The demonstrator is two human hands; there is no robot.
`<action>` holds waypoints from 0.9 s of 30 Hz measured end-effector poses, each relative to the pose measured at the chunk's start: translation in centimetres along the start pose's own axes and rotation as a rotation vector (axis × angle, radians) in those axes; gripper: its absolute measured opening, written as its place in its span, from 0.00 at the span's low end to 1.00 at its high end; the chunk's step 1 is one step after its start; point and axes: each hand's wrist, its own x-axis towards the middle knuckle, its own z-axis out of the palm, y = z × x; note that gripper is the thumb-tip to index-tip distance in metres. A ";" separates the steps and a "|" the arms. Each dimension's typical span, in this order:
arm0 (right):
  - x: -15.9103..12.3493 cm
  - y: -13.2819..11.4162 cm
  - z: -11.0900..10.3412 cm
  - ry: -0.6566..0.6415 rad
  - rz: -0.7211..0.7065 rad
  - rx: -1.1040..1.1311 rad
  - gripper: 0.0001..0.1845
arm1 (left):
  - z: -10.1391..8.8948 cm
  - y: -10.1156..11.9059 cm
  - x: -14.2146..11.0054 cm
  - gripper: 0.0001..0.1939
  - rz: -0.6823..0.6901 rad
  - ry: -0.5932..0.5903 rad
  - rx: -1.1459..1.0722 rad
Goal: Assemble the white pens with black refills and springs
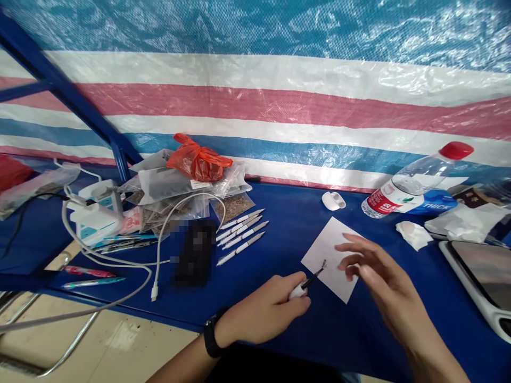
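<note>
My left hand [275,306], with a black band on its wrist, is closed around a small tool with a white handle [297,291]. Its thin dark shaft [314,279] points up and to the right, and the tip is over a square of white paper [329,242]. What kind of tool it is I cannot make out. Over the right edge of that paper, my right hand [375,271] has its fingers apart and slightly bent, with nothing in them. To the left, several white-and-grey pens [241,247] lie side by side on the blue table [255,287].
A dark phone-like object [194,255], partly blurred out, and a white cable [159,250] lie left of the pens. An orange plastic bag [199,159] rests on clear packets. A white earbud case [334,201], a tilted bottle [415,181] and crumpled tissue [414,235] lie toward the right.
</note>
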 end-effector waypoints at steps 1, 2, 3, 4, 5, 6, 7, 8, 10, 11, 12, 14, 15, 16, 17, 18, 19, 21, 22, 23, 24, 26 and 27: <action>0.4 0.5 -0.4 0.076 -0.004 -0.163 0.28 | -0.3 -0.2 0.2 0.11 0.003 0.012 0.007; 0.7 1.0 -0.7 0.098 -0.024 -0.329 0.28 | -0.7 -0.5 0.5 0.11 0.008 0.023 0.020; 0.9 1.5 -0.9 0.072 -0.049 -0.445 0.28 | -1.1 -0.8 0.9 0.11 0.016 0.033 0.039; 1.0 2.0 -0.9 0.036 -0.063 -0.526 0.28 | -1.6 -1.0 1.4 0.11 0.026 0.047 0.062; 1.1 2.5 -0.9 -0.012 -0.072 -0.576 0.29 | -2.1 -1.3 2.0 0.11 0.036 0.061 0.077; 1.1 2.9 -0.8 -0.054 -0.071 -0.601 0.29 | -2.6 -1.6 2.7 0.11 0.049 0.078 0.089; 1.0 3.2 -0.7 -0.085 -0.061 -0.616 0.28 | -3.0 -1.9 3.3 0.11 0.067 0.098 0.101; 1.0 3.4 -0.4 -0.112 -0.047 -0.629 0.27 | -3.3 -2.1 3.9 0.12 0.088 0.115 0.111; 0.9 3.8 0.0 -0.134 -0.017 -0.651 0.23 | -3.5 -2.6 4.9 0.13 0.122 0.145 0.113; 0.9 3.9 0.2 -0.135 -0.001 -0.655 0.21 | -3.5 -2.9 5.2 0.13 0.136 0.157 0.107; 0.9 4.0 0.4 -0.129 0.016 -0.656 0.19 | -3.5 -3.1 5.4 0.13 0.146 0.167 0.096; 1.1 3.9 0.8 -0.107 0.044 -0.655 0.14 | -3.4 -3.4 5.4 0.13 0.156 0.177 0.054; 1.2 3.7 0.9 -0.099 0.055 -0.652 0.12 | -3.3 -3.5 5.3 0.13 0.155 0.180 0.025; 1.3 3.5 0.9 -0.099 0.064 -0.652 0.11 | -3.3 -3.6 5.2 0.13 0.154 0.182 -0.005; 1.5 3.3 1.0 -0.102 0.077 -0.657 0.10 | -3.3 -3.7 5.1 0.13 0.150 0.180 -0.030; 1.7 3.1 1.0 -0.109 0.095 -0.666 0.09 | -3.3 -3.7 5.0 0.13 0.149 0.179 -0.042; 1.9 2.8 1.0 -0.121 0.120 -0.678 0.09 | -3.3 -3.7 4.9 0.13 0.150 0.177 -0.041; 2.4 2.4 1.0 -0.155 0.178 -0.700 0.10 | -3.3 -3.7 4.8 0.14 0.152 0.175 -0.011; 2.6 2.2 1.0 -0.172 0.204 -0.705 0.10 | -3.3 -3.6 4.8 0.14 0.148 0.173 0.008; 2.8 2.0 1.1 -0.184 0.223 -0.705 0.10 | -3.3 -3.6 4.7 0.13 0.143 0.172 0.025; 3.0 1.9 1.1 -0.194 0.233 -0.706 0.10 | -3.3 -3.6 4.7 0.13 0.137 0.171 0.040; 3.3 1.8 1.3 -0.208 0.237 -0.721 0.08 | -3.3 -3.5 4.6 0.13 0.132 0.164 0.063; 3.4 1.8 1.5 -0.213 0.232 -0.739 0.07 | -3.4 -3.5 4.6 0.13 0.132 0.159 0.072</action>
